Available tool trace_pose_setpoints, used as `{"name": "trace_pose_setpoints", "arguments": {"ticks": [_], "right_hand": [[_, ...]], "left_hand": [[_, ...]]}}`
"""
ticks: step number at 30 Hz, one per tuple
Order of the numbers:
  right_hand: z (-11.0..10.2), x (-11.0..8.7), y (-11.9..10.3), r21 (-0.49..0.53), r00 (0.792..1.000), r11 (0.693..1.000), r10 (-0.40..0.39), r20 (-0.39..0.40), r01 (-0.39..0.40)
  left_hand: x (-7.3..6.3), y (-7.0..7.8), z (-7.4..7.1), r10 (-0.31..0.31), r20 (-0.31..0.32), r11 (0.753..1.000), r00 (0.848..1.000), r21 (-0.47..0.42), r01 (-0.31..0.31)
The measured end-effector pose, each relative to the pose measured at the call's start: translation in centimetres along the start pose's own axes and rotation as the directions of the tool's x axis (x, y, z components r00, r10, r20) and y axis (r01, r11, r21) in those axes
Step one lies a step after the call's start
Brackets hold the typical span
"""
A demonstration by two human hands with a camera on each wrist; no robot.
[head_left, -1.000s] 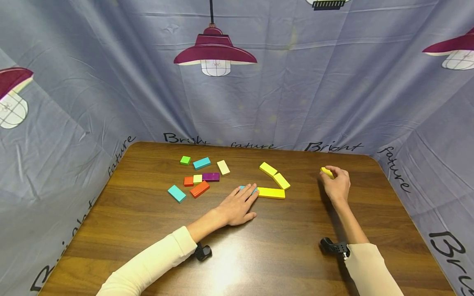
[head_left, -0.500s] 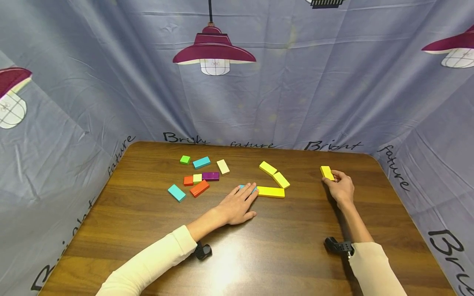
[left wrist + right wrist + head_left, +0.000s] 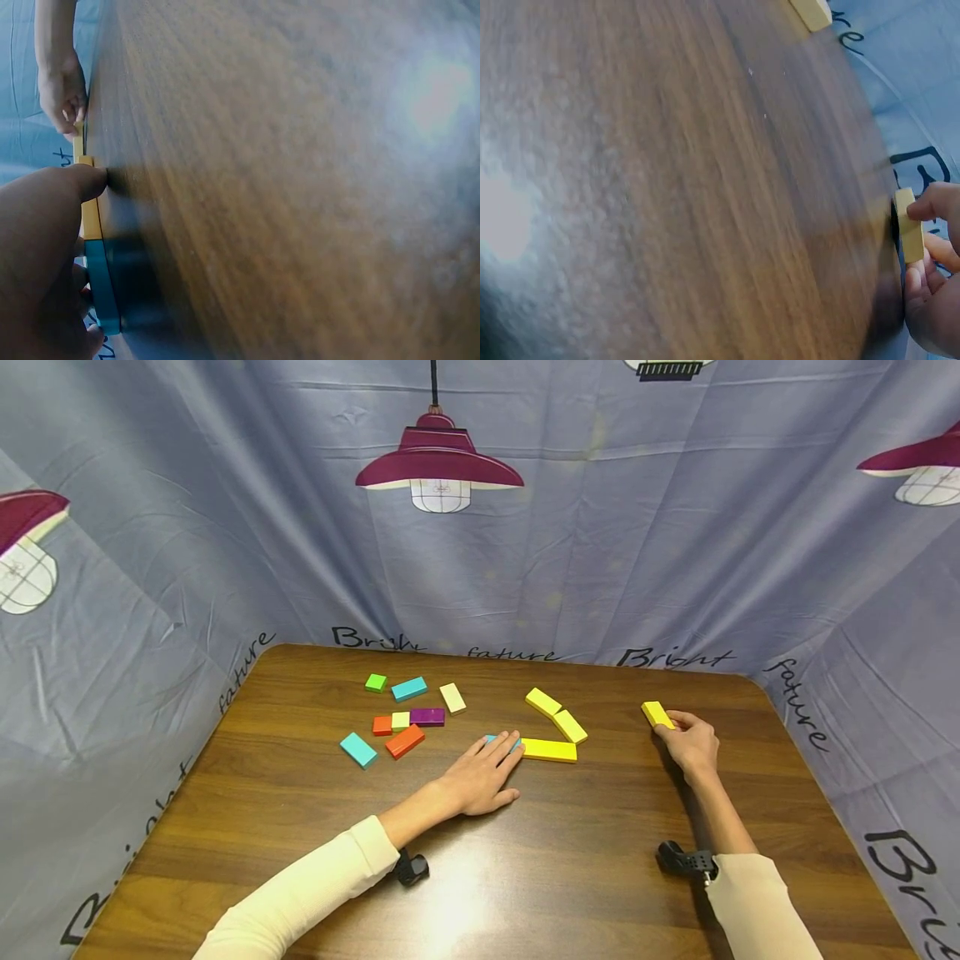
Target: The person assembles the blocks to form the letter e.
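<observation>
My left hand (image 3: 480, 778) lies palm down with its fingers extended over a blue block (image 3: 101, 289), which is mostly covered in the head view. That block's right end meets a long yellow block (image 3: 550, 751). Two shorter yellow blocks, an upper one (image 3: 543, 702) and a lower one (image 3: 571, 727), angle up from the long block's right end. Farther right, my right hand (image 3: 692, 747) pinches another yellow block (image 3: 657, 714) at its near right end between thumb and fingers. The right wrist view shows this pinched block (image 3: 909, 225) low over the wooden table (image 3: 705, 187); whether it touches is unclear.
Loose blocks lie to the left: green (image 3: 376, 682), blue (image 3: 408, 688), cream (image 3: 453, 697), purple (image 3: 427, 717), pale yellow (image 3: 401, 722), small red (image 3: 382, 726), orange-red (image 3: 405, 742) and turquoise (image 3: 358, 750). A printed curtain (image 3: 525, 568) hangs behind the table.
My right hand has shifted its hold to the yellow block's near right end and drawn back slightly. The block has turned and moved a little left. My left hand has stayed in place.
</observation>
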State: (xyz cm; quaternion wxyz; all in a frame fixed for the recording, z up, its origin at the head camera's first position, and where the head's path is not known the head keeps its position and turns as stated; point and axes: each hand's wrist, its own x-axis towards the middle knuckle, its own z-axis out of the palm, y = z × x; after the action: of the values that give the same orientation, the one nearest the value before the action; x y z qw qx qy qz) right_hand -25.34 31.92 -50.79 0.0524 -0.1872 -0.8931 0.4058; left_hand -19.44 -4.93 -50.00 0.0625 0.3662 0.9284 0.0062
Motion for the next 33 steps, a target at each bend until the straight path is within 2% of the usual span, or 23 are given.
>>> {"name": "trace_pose_setpoints", "arguments": {"ticks": [4, 9, 13, 19, 26, 33], "right_hand": [[0.4, -0.2, -0.6, 0.022, 0.999, 0.999, -0.029, 0.046, 0.028], [1.2, -0.3, -2.5, 0.057, 0.985, 0.988, -0.146, 0.091, 0.141], [2.3, 0.1, -4.7, 0.076, 0.958, 0.969, -0.243, 0.149, 0.234], [4.3, 0.9, -7.3, 0.104, 0.903, 0.935, -0.356, 0.241, 0.34], [6.2, 1.3, -10.0, 0.1, 0.867, 0.922, -0.385, 0.316, 0.374], [8.2, 1.0, -12.5, 0.104, 0.822, 0.899, -0.433, 0.371, 0.426]], "left_hand": [[-0.1, 0.1, -0.2, -0.009, 0.022, 1.0, 1.0, 0.002, 0.008], [-0.1, -0.1, -0.1, -0.017, 0.032, 1.0, 0.999, 0.003, 0.017], [-0.1, -0.3, 0.0, -0.022, 0.034, 1.0, 0.999, 0.006, 0.022], [0.0, -0.4, 0.2, -0.021, 0.049, 1.0, 0.999, -0.014, 0.022], [0.1, -0.2, 0.2, -0.015, 0.044, 1.0, 0.999, -0.01, 0.015], [0.1, -0.2, 0.0, -0.02, 0.049, 1.0, 0.999, -0.006, 0.02]]}}
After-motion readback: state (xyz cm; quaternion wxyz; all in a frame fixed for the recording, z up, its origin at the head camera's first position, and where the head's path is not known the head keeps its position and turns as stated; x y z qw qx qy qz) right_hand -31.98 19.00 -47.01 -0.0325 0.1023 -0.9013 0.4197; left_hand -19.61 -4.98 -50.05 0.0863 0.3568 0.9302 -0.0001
